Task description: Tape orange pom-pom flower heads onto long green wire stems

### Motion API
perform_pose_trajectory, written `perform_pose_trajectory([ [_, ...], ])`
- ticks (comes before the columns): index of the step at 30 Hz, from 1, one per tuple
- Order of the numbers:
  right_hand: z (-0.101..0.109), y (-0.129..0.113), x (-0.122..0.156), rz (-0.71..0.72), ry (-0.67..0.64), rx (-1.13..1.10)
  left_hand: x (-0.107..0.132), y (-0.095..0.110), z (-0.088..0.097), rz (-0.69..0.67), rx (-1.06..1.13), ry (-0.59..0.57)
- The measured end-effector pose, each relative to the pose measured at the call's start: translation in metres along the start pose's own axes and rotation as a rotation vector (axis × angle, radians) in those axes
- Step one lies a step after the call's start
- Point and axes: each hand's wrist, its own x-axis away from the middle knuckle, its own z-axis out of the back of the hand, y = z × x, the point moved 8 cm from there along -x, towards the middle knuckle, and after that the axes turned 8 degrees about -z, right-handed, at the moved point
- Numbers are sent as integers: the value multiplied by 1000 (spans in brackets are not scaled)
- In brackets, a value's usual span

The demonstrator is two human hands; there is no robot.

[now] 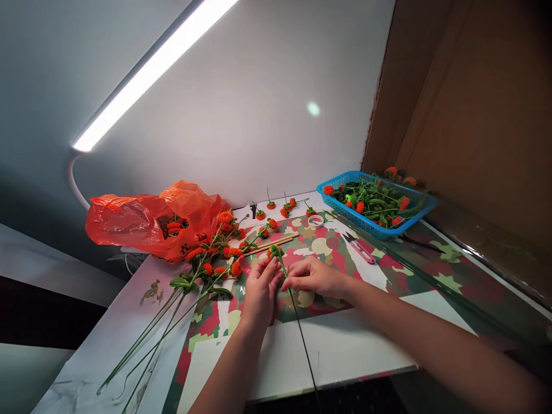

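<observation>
Both my hands meet at the middle of the table over a thin green wire stem (299, 328) topped with a small orange pompom flower (273, 251). My left hand (260, 288) has its fingers closed against the upper stem. My right hand (311, 277) pinches the stem just right of it. The stem runs down toward the table's near edge.
Finished orange flower stems (202, 270) lie in a bunch at left, beside an orange plastic bag (150, 221). A blue basket (375, 201) of flower parts stands at back right. Pink snips (360, 248), a tape roll (315, 220), wooden sticks (269, 244) and loose flower heads (284, 208) lie behind my hands.
</observation>
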Motion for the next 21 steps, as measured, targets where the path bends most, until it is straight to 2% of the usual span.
perform_pose_trajectory([
  [2, 0, -2, 1, 15, -11, 22, 1, 21, 2, -206, -151, 17],
  [4, -1, -2, 2, 9, -27, 33, 5, 40, -8, -395, -304, -84],
  [6, -1, 0, 2, -10, -43, 29, 9, 51, -18, -522, -416, -180],
  [8, -1, 2, 2, -16, -45, 35, 11, 57, -19, -606, -514, -188],
  [11, 2, 4, 1, -10, -27, 76, 13, 58, -15, -663, -663, -150],
  [14, 3, 8, 0, -34, -20, 75, 14, 58, -15, -680, -759, -160],
  [18, 4, 10, 0, -53, -20, 53, 13, 67, -22, -740, -803, -189],
  [21, 5, 9, -1, -55, -6, 83, 10, 77, -31, -792, -845, -254],
])
